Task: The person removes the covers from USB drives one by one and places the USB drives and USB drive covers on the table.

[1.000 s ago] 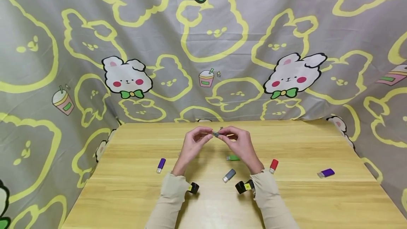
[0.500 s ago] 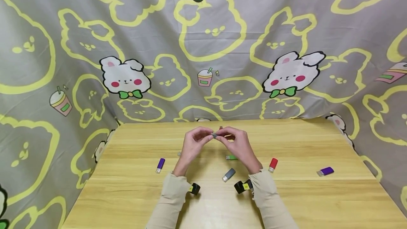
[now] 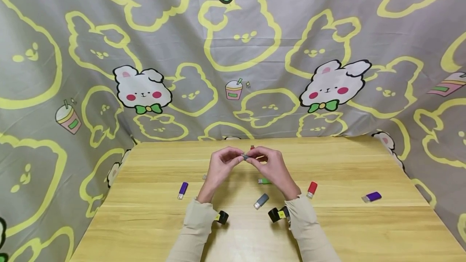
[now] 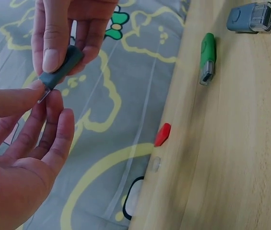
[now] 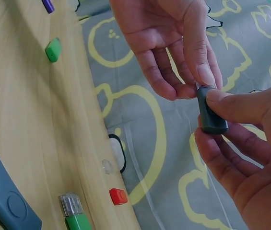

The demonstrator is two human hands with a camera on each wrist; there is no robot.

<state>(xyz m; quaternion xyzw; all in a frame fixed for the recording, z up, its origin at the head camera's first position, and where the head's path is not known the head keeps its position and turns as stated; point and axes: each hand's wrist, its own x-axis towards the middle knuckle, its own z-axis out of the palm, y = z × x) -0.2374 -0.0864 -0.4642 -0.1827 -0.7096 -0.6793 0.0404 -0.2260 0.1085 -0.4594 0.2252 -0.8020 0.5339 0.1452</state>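
Note:
My hands meet over the far part of the table, holding a dark grey-blue USB stick [image 5: 212, 111] between them. The left hand [image 3: 221, 167] pinches its clear-capped end between thumb and fingers. With thumb and fingers, the right hand [image 3: 268, 165] grips the stick's dark body [image 4: 62, 68]. The fingertips cover much of the clear end. A green USB stick [image 3: 264, 181] lies beyond another grey-blue USB stick [image 3: 261, 201], both on the table between my forearms. Behind the right hand, a red USB stick [image 5: 118, 196] lies close to the far edge.
A purple USB stick [image 3: 183, 190] lies left of my left forearm. To the right lie a red USB stick [image 3: 312, 189] and another purple one [image 3: 371, 197]. A green piece [image 5: 53, 50] shows on the wooden table [image 3: 145, 221]. A patterned curtain [image 3: 204, 104] hangs behind.
The stick between the hands has turned slightly and sits closer between the fingertips. Both hands stay in nearly the same place; the whole head view has shifted a little.

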